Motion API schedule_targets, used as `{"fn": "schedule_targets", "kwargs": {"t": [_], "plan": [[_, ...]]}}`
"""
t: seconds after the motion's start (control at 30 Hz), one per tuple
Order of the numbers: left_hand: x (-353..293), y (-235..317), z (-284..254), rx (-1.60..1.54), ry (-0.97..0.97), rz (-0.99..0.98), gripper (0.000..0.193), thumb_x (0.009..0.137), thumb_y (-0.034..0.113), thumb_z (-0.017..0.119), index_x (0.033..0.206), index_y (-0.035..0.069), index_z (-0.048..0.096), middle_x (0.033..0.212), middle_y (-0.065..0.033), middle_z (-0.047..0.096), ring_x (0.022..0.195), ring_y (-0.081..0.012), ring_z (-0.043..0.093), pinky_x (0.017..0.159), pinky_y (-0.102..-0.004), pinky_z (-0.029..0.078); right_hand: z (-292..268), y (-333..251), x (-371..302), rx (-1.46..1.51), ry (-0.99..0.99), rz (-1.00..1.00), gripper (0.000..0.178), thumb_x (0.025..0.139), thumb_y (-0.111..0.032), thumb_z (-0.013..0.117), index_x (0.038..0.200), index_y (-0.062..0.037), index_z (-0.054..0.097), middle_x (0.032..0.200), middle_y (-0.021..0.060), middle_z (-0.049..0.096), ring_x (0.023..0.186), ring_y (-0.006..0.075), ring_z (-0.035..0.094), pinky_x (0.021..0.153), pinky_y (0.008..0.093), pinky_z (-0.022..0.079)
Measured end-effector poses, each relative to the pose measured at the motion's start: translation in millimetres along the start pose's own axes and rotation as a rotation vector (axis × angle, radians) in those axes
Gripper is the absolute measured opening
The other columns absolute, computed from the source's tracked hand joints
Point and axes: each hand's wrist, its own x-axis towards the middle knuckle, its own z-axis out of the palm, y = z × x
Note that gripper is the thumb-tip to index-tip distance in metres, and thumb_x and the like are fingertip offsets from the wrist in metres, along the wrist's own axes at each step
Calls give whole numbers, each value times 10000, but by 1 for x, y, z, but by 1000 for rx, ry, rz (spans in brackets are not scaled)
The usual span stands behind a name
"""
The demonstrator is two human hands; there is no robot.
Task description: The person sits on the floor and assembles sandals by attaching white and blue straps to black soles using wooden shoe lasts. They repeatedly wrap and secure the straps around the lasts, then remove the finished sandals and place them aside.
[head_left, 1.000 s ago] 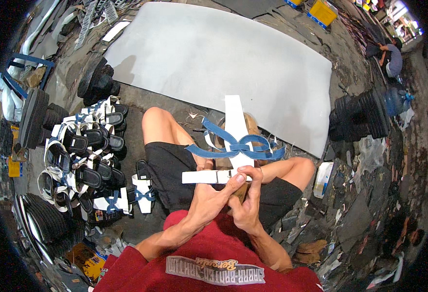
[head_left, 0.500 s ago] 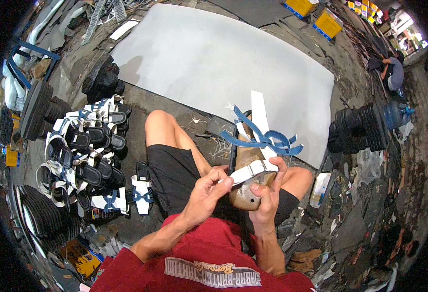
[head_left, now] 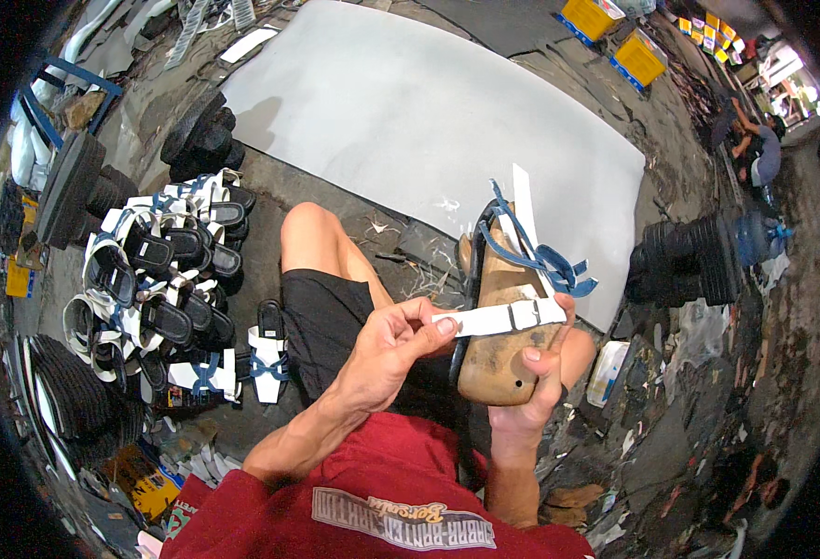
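Note:
A wooden shoe last [head_left: 503, 321] stands tilted on its side over my lap, with blue straps [head_left: 540, 256] and a white strap laced over its toe end. My right hand [head_left: 531, 391] grips the last from below at its heel. My left hand [head_left: 391, 349] pinches the free end of a white strap [head_left: 498, 319] that runs across the last's side. A black sole edge shows along the last's left side.
Several finished black, white and blue sandals [head_left: 163, 279] are piled on the ground to my left. A large grey sheet [head_left: 410, 102] lies ahead. Black sole stacks [head_left: 690, 261] stand at right, yellow crates [head_left: 638, 56] far back. Another person [head_left: 759, 154] crouches far right.
The last has turned from facing up to lying on its side. My left hand has pulled the white strap out leftward across it.

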Motion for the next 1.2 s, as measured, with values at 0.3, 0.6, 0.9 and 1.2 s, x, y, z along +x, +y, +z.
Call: {"fn": "schedule_targets", "kwargs": {"t": [0.3, 0.6, 0.9, 1.2], "plan": [[2, 5, 8, 13, -104, 13, 193, 1067, 127, 718, 916, 55, 623, 1052, -56, 738, 964, -70, 663, 873, -241, 551, 5, -13, -10, -4, 54, -98, 862, 728, -226, 671, 1543, -162, 395, 1337, 174, 544, 1222, 326, 605, 1056, 472, 531], [5, -2, -1, 29, -304, 31, 209, 974, 102, 825, 1000, 60, 621, 1151, -36, 616, 1046, -105, 614, 907, -271, 531, -18, -5, -13, -24, 11, -144, 858, 669, -318, 721, 1436, -78, 420, 1208, 209, 599, 1020, 302, 634, 821, 390, 585], [-20, -29, 14, -92, -498, 29, 1079, 925, 214, 886, 1703, -19, 175, 1542, -112, 593, 1387, -158, 552, 1159, -351, 431, -44, 18, -35, 414, -433, 195, 1029, 785, -676, 651, 1499, 53, 514, 1203, 255, 665, 1016, 389, 628, 884, 520, 505], [-6, -23, -21, -170, -187, 35, 913, 1040, 415, 706, 1700, 37, 201, 1597, -138, 449, 1455, -253, 509, 1175, -434, 451, -55, 6, -13, -325, -207, -78, 914, 726, -204, 837, 1531, -94, 419, 1461, 155, 536, 1375, 349, 532, 1194, 493, 421]]}}
